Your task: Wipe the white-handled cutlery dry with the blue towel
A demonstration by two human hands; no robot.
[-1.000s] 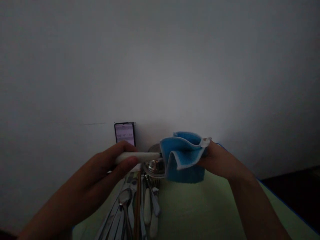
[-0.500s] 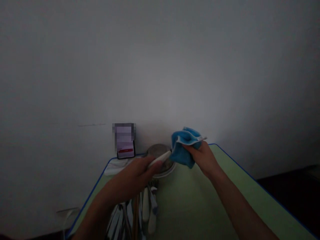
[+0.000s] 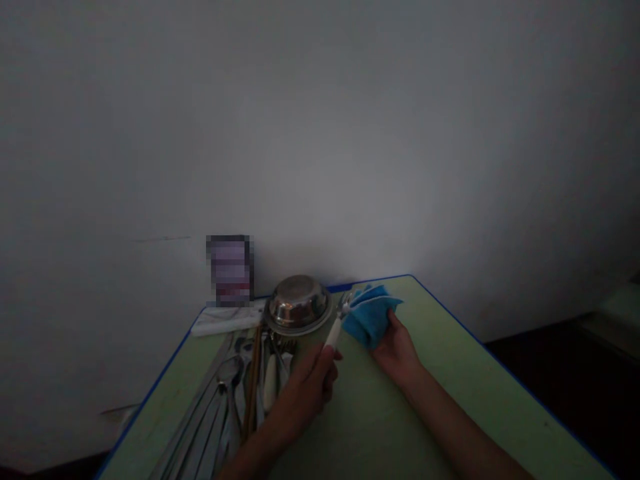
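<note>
The green worktop [image 3: 467,373] shows its far corners now, and the upturned steel bowl [image 3: 299,300], partly covered a second ago, is in plain view. Cutlery [image 3: 230,373] lies around 7 o'clock from it. Near 4 o'clock from the bowl, the right hand [image 3: 397,350] has its fingers pinched on a crumpled blue cloth [image 3: 373,320]. The left hand [image 3: 313,387] has its fingers wrapped round the white handle of a fork [image 3: 333,332], raised toward 1 o'clock. Its tines, hidden earlier, now show at the cloth's 10 o'clock edge, so the cloth apparently no longer encloses them; contact is unclear.
</note>
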